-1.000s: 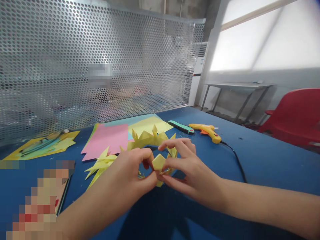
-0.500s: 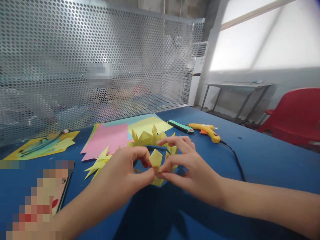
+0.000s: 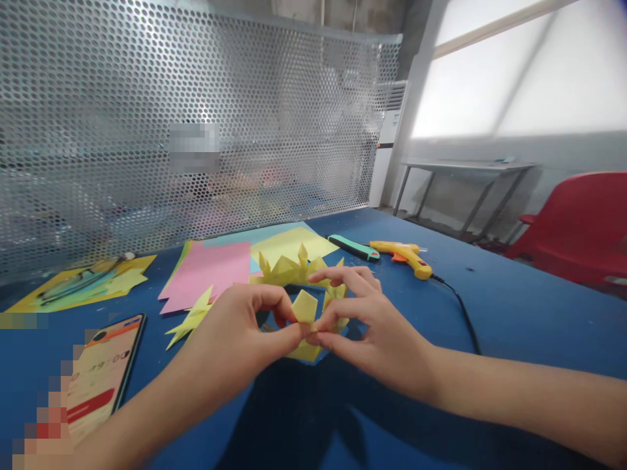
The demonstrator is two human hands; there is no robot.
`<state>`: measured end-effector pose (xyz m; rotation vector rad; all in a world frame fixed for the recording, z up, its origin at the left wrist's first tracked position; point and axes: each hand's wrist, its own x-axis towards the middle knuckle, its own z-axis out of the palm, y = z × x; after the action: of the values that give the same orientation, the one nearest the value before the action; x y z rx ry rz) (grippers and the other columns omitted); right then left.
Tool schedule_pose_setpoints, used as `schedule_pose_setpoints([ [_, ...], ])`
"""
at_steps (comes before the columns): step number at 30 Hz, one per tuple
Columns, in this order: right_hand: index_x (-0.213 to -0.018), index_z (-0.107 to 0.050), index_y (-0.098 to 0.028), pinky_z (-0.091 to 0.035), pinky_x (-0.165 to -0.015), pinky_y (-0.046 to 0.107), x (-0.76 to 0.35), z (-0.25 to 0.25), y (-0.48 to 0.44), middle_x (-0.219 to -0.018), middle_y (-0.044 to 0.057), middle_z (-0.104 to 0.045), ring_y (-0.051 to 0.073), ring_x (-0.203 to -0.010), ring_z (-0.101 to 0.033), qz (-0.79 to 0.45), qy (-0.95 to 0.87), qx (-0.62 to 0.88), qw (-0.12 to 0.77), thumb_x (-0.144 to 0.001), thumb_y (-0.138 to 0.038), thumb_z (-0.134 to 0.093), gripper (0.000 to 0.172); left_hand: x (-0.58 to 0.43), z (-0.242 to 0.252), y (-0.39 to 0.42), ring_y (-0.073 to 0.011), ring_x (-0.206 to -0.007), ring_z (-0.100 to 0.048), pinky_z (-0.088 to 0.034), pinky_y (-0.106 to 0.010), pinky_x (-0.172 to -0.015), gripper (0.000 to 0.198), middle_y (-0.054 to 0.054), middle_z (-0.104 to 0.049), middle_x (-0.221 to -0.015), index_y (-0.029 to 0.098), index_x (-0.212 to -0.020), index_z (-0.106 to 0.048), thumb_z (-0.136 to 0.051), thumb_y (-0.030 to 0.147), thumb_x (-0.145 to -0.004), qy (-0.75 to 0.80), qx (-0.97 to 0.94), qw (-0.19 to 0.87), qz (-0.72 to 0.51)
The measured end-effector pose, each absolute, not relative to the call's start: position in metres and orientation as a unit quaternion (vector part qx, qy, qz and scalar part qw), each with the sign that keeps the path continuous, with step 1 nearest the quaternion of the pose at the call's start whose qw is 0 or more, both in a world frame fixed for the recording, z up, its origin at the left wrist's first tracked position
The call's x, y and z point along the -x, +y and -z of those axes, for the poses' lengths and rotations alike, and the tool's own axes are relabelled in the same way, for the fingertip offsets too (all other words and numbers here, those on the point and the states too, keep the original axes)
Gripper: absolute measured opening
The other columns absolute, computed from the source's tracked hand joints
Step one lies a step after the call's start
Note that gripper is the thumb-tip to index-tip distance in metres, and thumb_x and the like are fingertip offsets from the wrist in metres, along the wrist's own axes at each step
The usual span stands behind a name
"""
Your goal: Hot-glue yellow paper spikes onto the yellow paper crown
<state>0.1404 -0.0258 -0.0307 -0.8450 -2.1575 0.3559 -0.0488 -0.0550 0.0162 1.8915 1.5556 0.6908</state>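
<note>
Between my hands stands a yellow paper ring with pointed tips, like a paper crown (image 3: 284,271). My left hand (image 3: 262,323) pinches the left side of a small folded yellow paper piece (image 3: 304,307) at the crown's near side. The thumb and index finger of my right hand (image 3: 360,320) close on the same piece's lower right, its other fingers raised over the ring. My fingers hide the piece's lower end, so I cannot tell whether it is joined to the ring. Loose folded yellow paper pieces (image 3: 193,318) lie beside my left wrist.
Pink paper (image 3: 215,271) and yellow paper (image 3: 294,248) lie behind the crown. A green utility knife (image 3: 353,248) and a yellow glue gun (image 3: 401,254) with a black cord are at the back right. A phone (image 3: 105,372), partly pixelated, lies left. Perforated metal mesh (image 3: 274,98) borders the blue table.
Both hands stay nearly still on the folded yellow paper piece, with only a slight shift of the fingers. More of the phone shows from behind the pixelated patch.
</note>
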Motion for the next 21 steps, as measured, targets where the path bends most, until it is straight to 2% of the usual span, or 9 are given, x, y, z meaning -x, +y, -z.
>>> schedule_pose_setpoints([
  [5,-0.076,-0.067,-0.023,-0.036,-0.090,0.057,-0.140,0.033,-0.026,-0.113,0.007,-0.055,0.028,-0.107,-0.046,-0.123,-0.857,0.326,0.379,-0.078,-0.025,-0.069,0.004,0.054,-0.017,-0.050,-0.0169,-0.069,-0.059,-0.041,-0.028,-0.062,0.022,0.003,-0.070,-0.070,0.026,-0.067,-0.071,-0.064,0.045,-0.073,0.570,-0.720,0.319,-0.233],
  [9,-0.076,-0.067,-0.022,-0.039,-0.087,0.055,-0.140,0.034,-0.024,-0.114,0.009,-0.052,0.028,-0.106,-0.045,-0.109,-0.865,0.327,0.365,-0.082,-0.024,-0.064,0.007,0.058,-0.018,-0.046,-0.0176,-0.080,-0.064,-0.044,-0.029,-0.072,0.023,0.006,-0.074,-0.083,0.033,-0.083,-0.075,-0.063,0.051,-0.076,0.563,-0.723,0.313,-0.250],
  [12,-0.077,-0.066,-0.021,-0.038,-0.089,0.056,-0.141,0.034,-0.022,-0.115,0.010,-0.050,0.029,-0.109,-0.042,-0.097,-0.865,0.336,0.360,-0.083,-0.022,-0.062,0.008,0.062,-0.022,-0.044,-0.0180,-0.087,-0.066,-0.047,-0.028,-0.078,0.026,0.006,-0.075,-0.089,0.032,-0.084,-0.074,-0.062,0.054,-0.078,0.548,-0.707,0.318,-0.315],
  [16,-0.078,-0.065,-0.019,-0.037,-0.091,0.056,-0.143,0.033,-0.016,-0.116,0.011,-0.050,0.029,-0.107,-0.041,-0.072,-0.866,0.345,0.354,-0.086,-0.022,-0.058,0.011,0.069,-0.035,-0.046,-0.0182,-0.077,-0.066,-0.048,-0.026,-0.066,0.028,0.005,-0.075,-0.082,0.031,-0.077,-0.074,-0.060,0.056,-0.077,0.580,-0.685,0.240,-0.369],
  [21,-0.081,-0.062,-0.019,-0.037,-0.089,0.054,-0.146,0.036,-0.007,-0.113,0.011,-0.051,0.027,-0.101,-0.043,-0.026,-0.861,0.364,0.355,-0.088,-0.019,-0.052,0.012,0.089,-0.052,-0.044,-0.0209,-0.082,-0.065,-0.048,-0.030,-0.076,0.035,0.002,-0.075,-0.088,0.028,-0.081,-0.072,-0.058,0.059,-0.076,0.652,-0.622,0.141,-0.410],
])
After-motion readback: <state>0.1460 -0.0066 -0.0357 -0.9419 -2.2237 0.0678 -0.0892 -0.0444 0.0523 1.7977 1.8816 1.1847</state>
